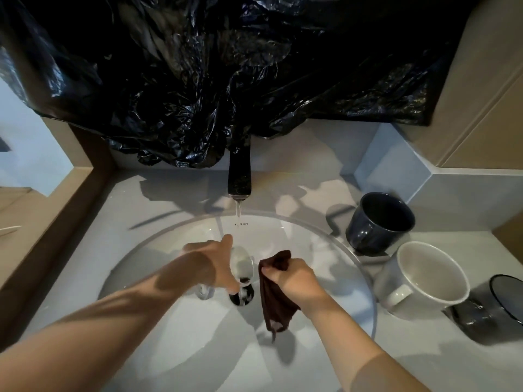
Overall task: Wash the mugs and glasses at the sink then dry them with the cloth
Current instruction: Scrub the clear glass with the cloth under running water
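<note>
Over the white sink basin, my left hand grips a clear drinking glass under the running water from the black tap. My right hand is closed on a dark brown cloth that hangs down beside the glass. On the counter to the right stand a dark blue mug and a white mug, both tilted toward me. A smoky dark glass lies on its side at the far right edge.
Crinkled black plastic sheeting covers the wall above the tap. The dark drain sits in the basin's middle below the glass. The grey counter runs around the sink, with tan walls left and right.
</note>
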Available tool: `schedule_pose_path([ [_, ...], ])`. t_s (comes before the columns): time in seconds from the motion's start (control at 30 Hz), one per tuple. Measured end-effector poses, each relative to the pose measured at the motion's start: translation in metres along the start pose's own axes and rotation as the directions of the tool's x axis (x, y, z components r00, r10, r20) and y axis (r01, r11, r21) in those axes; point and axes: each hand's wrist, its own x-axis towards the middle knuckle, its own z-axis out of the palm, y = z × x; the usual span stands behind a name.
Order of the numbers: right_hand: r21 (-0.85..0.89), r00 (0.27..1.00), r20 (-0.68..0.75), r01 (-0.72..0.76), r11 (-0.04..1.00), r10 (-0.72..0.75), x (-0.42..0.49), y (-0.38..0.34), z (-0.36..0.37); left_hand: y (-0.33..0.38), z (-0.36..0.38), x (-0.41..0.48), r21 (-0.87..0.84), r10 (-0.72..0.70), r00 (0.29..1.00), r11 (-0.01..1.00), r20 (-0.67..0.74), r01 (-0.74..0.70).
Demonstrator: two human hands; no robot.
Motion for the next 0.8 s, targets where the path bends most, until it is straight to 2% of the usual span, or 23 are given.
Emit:
schedule_pose_path([
  [0.07, -0.135, 0.999, 0.033, 0.046, 0.990, -0.042, -0.007, -0.002, 0.001, 0.005, -0.001, -0.011, 0.289, 0.061, 0.996, 0.957, -0.068, -0.039],
  [0.17, -0.258, 0.997, 0.011, 0.071, 0.963, -0.070, -0.017, -0.003, 0.001, 0.007, 0.005, -0.021, 0.525, 0.155, 0.985, 0.846, -0.076, -0.093],
  [0.23, -0.290, 0.996, -0.023, 0.074, 0.954, -0.084, -0.022, -0.005, -0.001, 0.006, 0.008, -0.027, 0.566, 0.193, 0.976, 0.818, -0.099, -0.104],
  [0.37, -0.290, 0.993, -0.084, 0.050, 0.956, -0.077, -0.036, -0.005, -0.006, -0.001, 0.011, -0.038, 0.482, 0.230, 0.949, 0.870, -0.218, -0.100],
  [0.47, -0.211, 0.986, -0.124, 0.079, 0.974, -0.107, -0.049, -0.003, -0.013, 0.000, 0.013, -0.046, 0.287, 0.219, 0.934, 0.948, -0.281, -0.136],
  [0.57, -0.081, 0.967, -0.204, 0.142, 0.987, -0.156, -0.065, -0.003, -0.026, 0.010, 0.012, -0.053, -0.062, 0.199, 0.941, 0.973, -0.275, -0.224],
  [0.63, -0.031, 0.948, -0.267, 0.172, 0.985, -0.174, -0.073, -0.002, -0.037, 0.021, 0.014, -0.053, -0.349, 0.201, 0.939, 0.890, -0.280, -0.295],
  [0.7, 0.021, 0.923, -0.331, 0.215, 0.976, -0.196, -0.083, -0.002, -0.051, 0.036, 0.017, -0.055, -0.574, 0.186, 0.928, 0.742, -0.322, -0.348],
  [0.8, 0.103, 0.897, -0.388, 0.269, 0.957, -0.211, -0.103, 0.001, -0.078, 0.066, 0.022, -0.062, -0.722, 0.166, 0.906, 0.556, -0.388, -0.412],
])
